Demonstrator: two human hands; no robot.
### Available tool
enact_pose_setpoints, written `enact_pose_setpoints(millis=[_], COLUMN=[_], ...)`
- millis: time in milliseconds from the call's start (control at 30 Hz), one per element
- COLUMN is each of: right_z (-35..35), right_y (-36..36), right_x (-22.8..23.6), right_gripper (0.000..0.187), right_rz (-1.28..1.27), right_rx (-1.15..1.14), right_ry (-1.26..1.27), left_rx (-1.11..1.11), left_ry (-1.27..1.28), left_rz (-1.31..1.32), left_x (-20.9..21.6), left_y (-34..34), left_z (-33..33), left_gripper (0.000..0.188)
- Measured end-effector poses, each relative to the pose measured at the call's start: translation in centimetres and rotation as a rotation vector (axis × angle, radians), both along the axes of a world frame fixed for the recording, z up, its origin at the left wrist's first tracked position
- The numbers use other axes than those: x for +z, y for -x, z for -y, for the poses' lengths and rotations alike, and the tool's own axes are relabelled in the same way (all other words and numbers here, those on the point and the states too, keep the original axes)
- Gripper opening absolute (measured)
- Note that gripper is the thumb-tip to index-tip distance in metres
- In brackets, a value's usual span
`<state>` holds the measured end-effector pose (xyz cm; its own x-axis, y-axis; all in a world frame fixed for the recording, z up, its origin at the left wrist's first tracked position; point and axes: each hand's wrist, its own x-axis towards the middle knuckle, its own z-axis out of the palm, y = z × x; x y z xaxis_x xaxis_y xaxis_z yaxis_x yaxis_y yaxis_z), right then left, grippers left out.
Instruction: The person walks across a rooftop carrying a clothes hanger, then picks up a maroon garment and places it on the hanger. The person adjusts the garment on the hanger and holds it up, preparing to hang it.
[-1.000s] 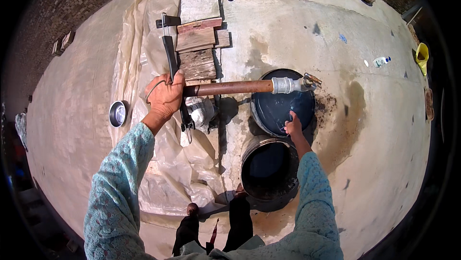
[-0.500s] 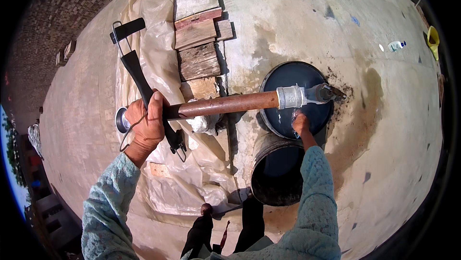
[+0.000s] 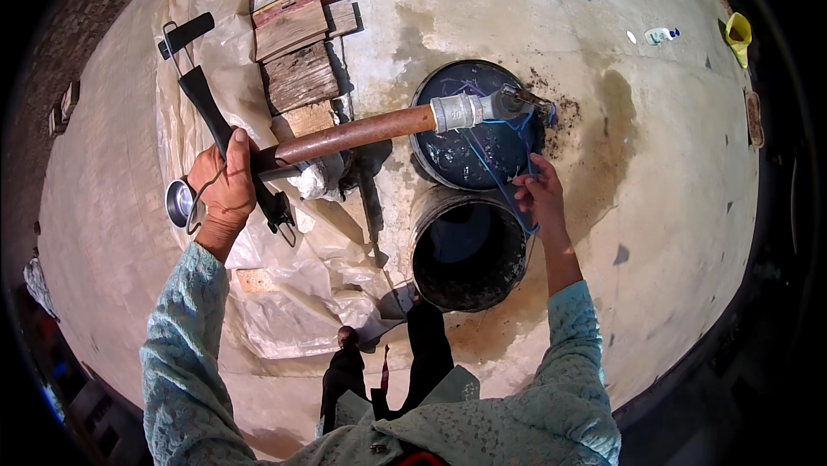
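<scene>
My left hand point(image 3: 226, 180) is wrapped round the near end of a rusty brown pipe point(image 3: 353, 135), beside its black crossbar handle point(image 3: 205, 96) with wire loops. A pale grey coupling point(image 3: 457, 113) and a dark metal fitting sit at the pipe's far end, over a dark bucket point(image 3: 448, 175) of dark liquid. In my right hand point(image 3: 544, 195), fingers pinch a thin blue cord point(image 3: 484, 161), which stretches toward the fitting. Purple strands show over the liquid. Just below my right hand's side stands a second black bucket point(image 3: 469, 289), its inside dark.
Clear plastic sheeting point(image 3: 284, 332) covers the ground at left, with wooden boards point(image 3: 297, 78) across it. A silver cup-like metal piece point(image 3: 179, 202) is beside my left hand. A white bottle point(image 3: 660, 35) and a yellow container point(image 3: 738, 34) lie at the far right.
My right hand has come out of the far bucket and moved nearer, with blue cord now in its fingers. The view has shifted; my left hand still grips the pipe.
</scene>
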<state>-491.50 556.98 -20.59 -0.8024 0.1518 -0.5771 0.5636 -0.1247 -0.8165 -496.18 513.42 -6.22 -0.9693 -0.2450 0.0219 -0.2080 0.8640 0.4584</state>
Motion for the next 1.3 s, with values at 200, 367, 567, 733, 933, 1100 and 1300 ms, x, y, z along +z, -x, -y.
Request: enact_pose_setpoints(millis=[200,367,567,733,933,1100,1300], right_z=[0.4,2.2,1.6,5.5,3.7,0.7,-1.1], right_y=[2.6,5.3,5.4,5.7,2.5,-1.8,-2.9], right_x=[-11.9,-22.7,-28.7,-20.6,-6.0,1.7,-1.5], right_gripper=[0.052,0.05,0.035,0.051,0.061,0.057,0.053], right_rz=[0.213,0.215,0.522,0.286,0.07,-0.006,0.0], right_rx=[0.149,0.562,0.452,0.133,0.032,0.029,0.142], right_ry=[-0.28,-0.755,-0.557,-0.045,0.037,-0.003,-0.316], left_rx=[-0.002,0.032,-0.038,-0.018,-0.063,-0.064,-0.068], left_ry=[-0.115,-0.14,-0.084,-0.132,-0.053,0.038,0.015], left_rz=[-0.046,-0.063,-0.03,-0.09,-0.094,-0.028,-0.046], left_x=[-0.5,-0.9,-0.6,0.0,-0.3,-0.6,-0.9], left_y=[0.1,-0.2,0.0,-0.5,-0.3,-0.3,-0.3], left_z=[-0.5,-0.1,-0.5,-0.4,0.2,0.3,0.5], left_gripper=[0.047,0.047,0.047,0.047,0.044,0.049,0.048])
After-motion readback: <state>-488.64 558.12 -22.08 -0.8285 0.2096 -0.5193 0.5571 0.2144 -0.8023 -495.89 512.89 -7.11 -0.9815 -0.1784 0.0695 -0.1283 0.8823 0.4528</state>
